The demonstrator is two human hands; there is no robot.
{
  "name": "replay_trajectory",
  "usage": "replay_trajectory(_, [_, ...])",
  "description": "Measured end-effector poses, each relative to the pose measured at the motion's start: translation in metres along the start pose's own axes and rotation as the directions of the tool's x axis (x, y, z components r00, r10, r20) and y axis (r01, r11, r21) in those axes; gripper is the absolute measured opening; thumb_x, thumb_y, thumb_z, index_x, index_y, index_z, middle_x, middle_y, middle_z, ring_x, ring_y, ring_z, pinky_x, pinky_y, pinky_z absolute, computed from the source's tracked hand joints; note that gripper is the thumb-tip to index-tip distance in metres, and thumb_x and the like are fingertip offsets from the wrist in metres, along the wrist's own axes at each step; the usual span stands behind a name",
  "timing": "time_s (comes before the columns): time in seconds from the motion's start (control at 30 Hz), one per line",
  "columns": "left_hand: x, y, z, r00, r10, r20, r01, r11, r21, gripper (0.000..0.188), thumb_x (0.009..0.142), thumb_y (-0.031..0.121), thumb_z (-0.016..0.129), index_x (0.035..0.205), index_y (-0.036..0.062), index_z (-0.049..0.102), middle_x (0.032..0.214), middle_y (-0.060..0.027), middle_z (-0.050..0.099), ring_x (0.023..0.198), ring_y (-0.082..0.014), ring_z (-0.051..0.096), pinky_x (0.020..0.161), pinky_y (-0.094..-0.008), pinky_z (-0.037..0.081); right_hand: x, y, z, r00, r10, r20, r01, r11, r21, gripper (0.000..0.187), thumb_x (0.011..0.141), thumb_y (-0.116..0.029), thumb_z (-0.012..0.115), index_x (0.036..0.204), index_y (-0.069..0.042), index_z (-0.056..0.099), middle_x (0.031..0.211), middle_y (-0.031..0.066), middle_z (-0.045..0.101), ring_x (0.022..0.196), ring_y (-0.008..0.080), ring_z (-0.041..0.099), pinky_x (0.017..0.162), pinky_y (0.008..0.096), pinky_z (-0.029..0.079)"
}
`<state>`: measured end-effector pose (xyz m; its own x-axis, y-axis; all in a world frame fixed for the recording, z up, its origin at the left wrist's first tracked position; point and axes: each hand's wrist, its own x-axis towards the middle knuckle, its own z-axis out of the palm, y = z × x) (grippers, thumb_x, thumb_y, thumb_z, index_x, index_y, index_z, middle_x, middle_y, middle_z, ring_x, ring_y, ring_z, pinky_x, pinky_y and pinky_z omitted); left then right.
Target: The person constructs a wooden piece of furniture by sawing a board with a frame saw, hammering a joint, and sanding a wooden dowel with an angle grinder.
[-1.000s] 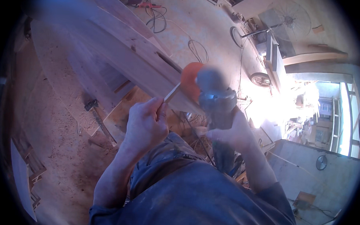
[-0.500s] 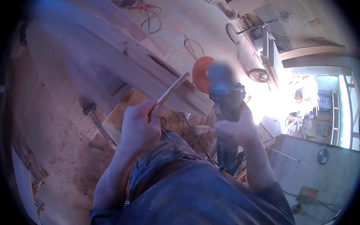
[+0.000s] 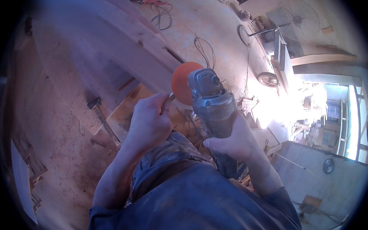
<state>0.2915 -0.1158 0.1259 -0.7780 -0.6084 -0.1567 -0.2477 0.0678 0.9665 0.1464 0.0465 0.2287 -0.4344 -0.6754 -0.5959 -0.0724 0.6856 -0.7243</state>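
My right hand (image 3: 236, 139) is wrapped round the dark body of an angle grinder (image 3: 214, 106), which is fitted with an orange disc (image 3: 183, 83). Pinched in my closed left hand (image 3: 151, 120) is a thin wooden stick (image 3: 171, 97). Only a short piece of it shows above my fingers; the rest is hidden behind the disc. The disc overlaps the stick in the head view, and I cannot tell whether they touch. Both hands are in front of my body, the left just beside the disc's lower edge.
Long wooden boards (image 3: 125, 44) run from the upper left toward the grinder. A hammer (image 3: 104, 122) lies left of my left hand. Looped cables (image 3: 204, 51) are on the floor ahead. Boards (image 3: 284, 61) and a spoked wheel (image 3: 268, 79) are at the right.
The grinder has swung left and its disc has come over the stick, covering most of it. My left hand has shifted slightly right. The view has turned a little.
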Motion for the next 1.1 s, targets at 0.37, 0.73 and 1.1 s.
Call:
replay_trajectory(0.37, [-0.005, 0.002, 0.004, 0.993, 0.108, -0.055, -0.104, 0.991, 0.079, 0.008, 0.087, -0.001, 0.056, 0.080, -0.0026, 0.056, 0.067, -0.0264, 0.056, 0.068, -0.0482, 0.060, 0.060, -0.0517, 0.043, -0.004, 0.003, -0.002, 0.995, 0.019, -0.098, -0.014, 0.999, 0.051, 0.085, 0.070, -0.008, 0.085, 0.143, 0.001, 0.043, 0.128, 0.0124, 0.061, 0.119, 0.0215, 0.060, 0.105, 0.0381, 0.046])
replay_trajectory(0.73, [-0.005, 0.002, 0.005, 0.994, 0.092, -0.052, -0.090, 0.996, 0.023, 0.009, 0.088, -0.002, 0.057, 0.079, -0.0023, 0.055, 0.064, -0.0251, 0.054, 0.063, -0.0459, 0.059, 0.055, -0.0473, 0.041, 0.001, 0.014, -0.022, 0.985, 0.036, -0.170, -0.021, 0.996, 0.088, 0.081, 0.069, -0.003, 0.085, 0.140, 0.000, 0.046, 0.122, 0.0105, 0.065, 0.113, 0.0200, 0.063, 0.102, 0.0369, 0.048])
replay_trajectory(1.1, [-0.006, 0.016, 0.001, 0.999, 0.032, -0.017, -0.032, 0.999, 0.014, 0.011, 0.093, 0.000, 0.055, 0.083, -0.0042, 0.059, 0.064, -0.0213, 0.059, 0.059, -0.0374, 0.063, 0.057, -0.0425, 0.046, -0.002, 0.021, -0.022, 0.984, -0.042, -0.173, 0.049, 0.998, 0.039, 0.081, 0.066, 0.002, 0.083, 0.139, 0.003, 0.047, 0.117, 0.0087, 0.063, 0.106, 0.0191, 0.065, 0.091, 0.0377, 0.056])
